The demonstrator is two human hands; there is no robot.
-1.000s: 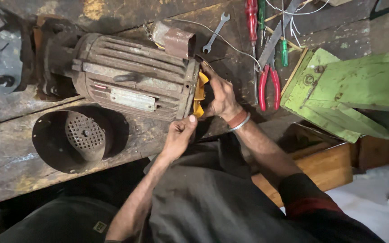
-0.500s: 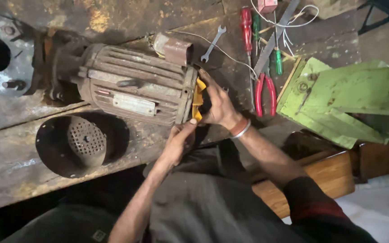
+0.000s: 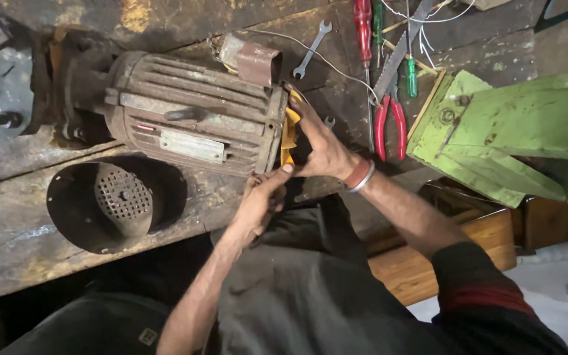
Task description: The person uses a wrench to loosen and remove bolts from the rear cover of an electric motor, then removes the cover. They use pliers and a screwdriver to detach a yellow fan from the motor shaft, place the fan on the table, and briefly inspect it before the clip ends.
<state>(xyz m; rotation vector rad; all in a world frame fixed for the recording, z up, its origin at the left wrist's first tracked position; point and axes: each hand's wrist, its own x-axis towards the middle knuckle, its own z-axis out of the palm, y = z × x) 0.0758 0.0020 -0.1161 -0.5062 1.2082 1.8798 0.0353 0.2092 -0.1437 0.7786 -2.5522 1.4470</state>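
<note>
Head view: a yellow fan (image 3: 288,135) at the end of a rusty electric motor (image 3: 192,112) is gripped by the right hand (image 3: 320,148). The fan's lower edge is pinched by the left hand (image 3: 261,197). Red pliers (image 3: 389,125) are seen nearby on the tabletop (image 3: 8,230).

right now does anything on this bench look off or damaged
Yes. The electric motor is rusty and partly taken apart: its perforated fan cover lies loose on the bench in front of it, leaving the yellow fan bare at the end. Both hands, left and right, are at that fan.
</note>
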